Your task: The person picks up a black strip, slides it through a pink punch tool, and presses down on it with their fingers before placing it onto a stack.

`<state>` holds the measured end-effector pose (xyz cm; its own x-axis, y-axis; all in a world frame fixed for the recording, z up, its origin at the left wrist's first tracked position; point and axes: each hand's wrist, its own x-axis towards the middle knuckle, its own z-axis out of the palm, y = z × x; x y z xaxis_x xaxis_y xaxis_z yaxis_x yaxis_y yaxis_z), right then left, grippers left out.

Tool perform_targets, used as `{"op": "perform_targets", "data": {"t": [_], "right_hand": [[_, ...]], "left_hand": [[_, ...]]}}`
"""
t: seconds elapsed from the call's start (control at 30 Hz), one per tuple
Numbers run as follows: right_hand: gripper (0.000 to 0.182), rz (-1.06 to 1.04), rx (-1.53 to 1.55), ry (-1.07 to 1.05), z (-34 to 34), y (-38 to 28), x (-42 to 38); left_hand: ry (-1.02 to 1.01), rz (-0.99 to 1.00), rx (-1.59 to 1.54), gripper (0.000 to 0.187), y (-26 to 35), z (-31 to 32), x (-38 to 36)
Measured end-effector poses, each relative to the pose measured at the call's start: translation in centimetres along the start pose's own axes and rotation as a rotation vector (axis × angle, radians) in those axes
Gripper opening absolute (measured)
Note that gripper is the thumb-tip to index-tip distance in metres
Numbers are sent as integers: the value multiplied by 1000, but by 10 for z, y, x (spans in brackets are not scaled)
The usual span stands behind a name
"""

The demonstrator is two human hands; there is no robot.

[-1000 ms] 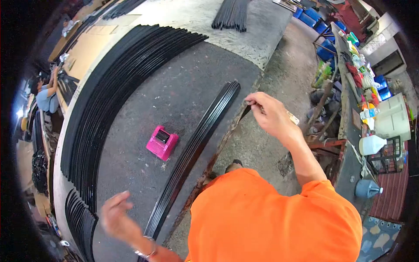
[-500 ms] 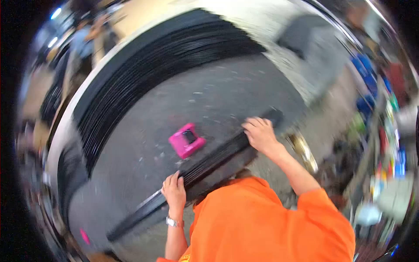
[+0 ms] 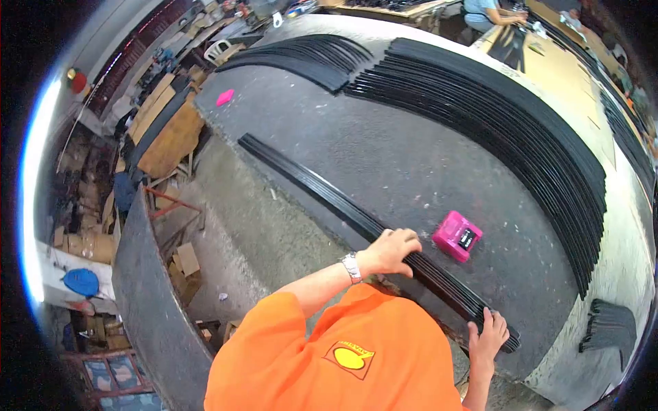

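A bundle of long black strips lies along the near edge of the dark table. My left hand, with a metal watch on the wrist, rests over the middle of the bundle, its fingers curled round it. Near the bundle's right end, my right hand grips the strips between thumb and fingers. Just beyond the bundle sits a pink object with a black panel. Farther back, a wide row of black strips is fanned across the table, with a smaller fan at its left.
A small pink piece lies at the table's far left. Short black strips rest at the right. A curved dark panel stands at the lower left, near cardboard pieces. A person in blue sits at the back.
The view has swung round to the left and sharpened, showing the floor and the table's left end. Both hands remain on the bundle; my left hand now lies more across it.
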<state>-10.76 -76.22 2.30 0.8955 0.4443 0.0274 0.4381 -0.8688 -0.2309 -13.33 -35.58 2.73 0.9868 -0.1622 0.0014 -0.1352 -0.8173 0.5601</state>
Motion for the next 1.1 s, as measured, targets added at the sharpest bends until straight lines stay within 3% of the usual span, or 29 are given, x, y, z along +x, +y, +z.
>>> {"op": "perform_targets", "data": {"t": [0.13, 0.2, 0.4, 0.57, 0.67, 0.7, 0.8, 0.83, 0.87, 0.93, 0.97, 1.0, 1.07, 1.1], "right_hand": [[60, 18, -81, -23, 9, -9, -4], [58, 22, -81, -40, 13, 0, 0], [24, 19, -169, 24, 2, 4, 15], [18, -6, -312, 176, -31, -3, 33], [16, -26, -399, 277, -54, -1, 34], [17, 92, -442, 181, -67, 1, 32], [15, 316, -520, 80, -103, 25, 28], [14, 340, -540, 109, -113, 37, 23], [14, 354, -558, 134, -121, 51, 16], [12, 325, -615, 144, -133, 67, 11], [12, 295, -644, 141, -135, 63, 14], [12, 251, -669, 141, -136, 60, 21], [11, 280, -572, 99, -117, 73, 28], [10, 297, -440, 125, -109, 68, 37]], "left_hand": [[70, 123, 30, 55, -19, 21, -12], [59, 167, 7, 42, -26, 22, -7], [172, 372, -50, 19, -39, 17, 7], [-89, 193, -98, 23, -32, -42, 23], [-450, 126, -127, 32, -62, -86, 25], [-602, 38, -141, 32, -71, -105, 24], [-647, -96, -80, 45, -145, -134, -6], [-713, -268, -49, 45, -154, -158, -12], [-533, -284, 101, 45, -188, -164, -41], [-496, -625, 85, 32, -153, -216, -41], [-339, -612, 88, 24, -140, -233, -44], [-86, -466, 95, 21, -142, -246, -54], [197, -395, 318, 24, -94, -305, -42], [395, -333, 254, 27, -93, -338, -47]]}}
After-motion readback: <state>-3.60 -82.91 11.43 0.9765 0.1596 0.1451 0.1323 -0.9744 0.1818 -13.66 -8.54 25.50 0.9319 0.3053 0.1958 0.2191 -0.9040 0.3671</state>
